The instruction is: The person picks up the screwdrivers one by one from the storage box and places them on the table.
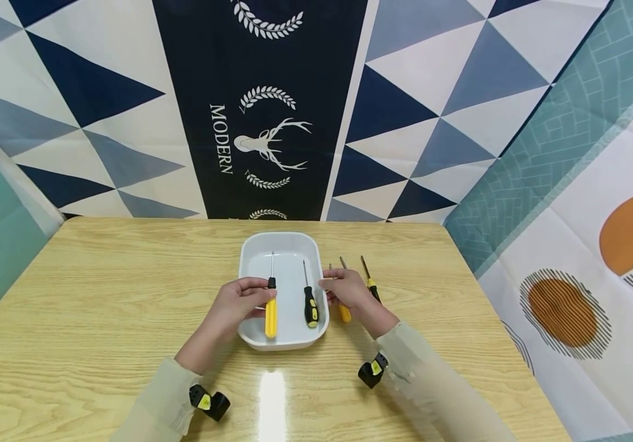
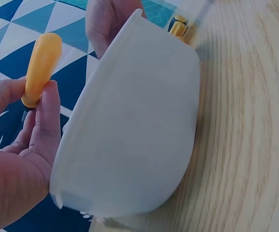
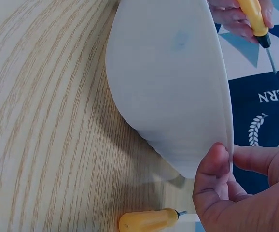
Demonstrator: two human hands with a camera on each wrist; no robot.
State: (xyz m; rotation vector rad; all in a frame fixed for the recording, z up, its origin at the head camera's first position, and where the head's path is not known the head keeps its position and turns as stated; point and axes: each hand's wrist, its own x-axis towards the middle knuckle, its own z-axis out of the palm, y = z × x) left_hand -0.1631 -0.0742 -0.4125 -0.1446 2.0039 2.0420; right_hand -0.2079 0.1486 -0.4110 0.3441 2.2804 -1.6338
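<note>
My left hand (image 1: 232, 305) pinches a yellow-handled screwdriver (image 1: 271, 318) by its handle, over the left side of a white tray (image 1: 288, 339). Its thin shaft points to the far side of the table. Inside the tray, on the right, lies a black-and-yellow screwdriver (image 1: 310, 310). On the tray's right rim my right hand (image 1: 353, 292) has its thumb and fingers pinched, plainly seen in the right wrist view. The left wrist view shows the held yellow handle (image 2: 42, 67) between thumb and fingers, beside the tray wall (image 2: 130, 116).
Right of the tray, partly behind my right hand, lie a yellow-handled screwdriver (image 1: 344, 313) and a black-and-yellow one (image 1: 371, 285); another shaft tip shows beside them. The wooden table (image 1: 128, 294) reaches back to a patterned cloth wall (image 1: 266, 123).
</note>
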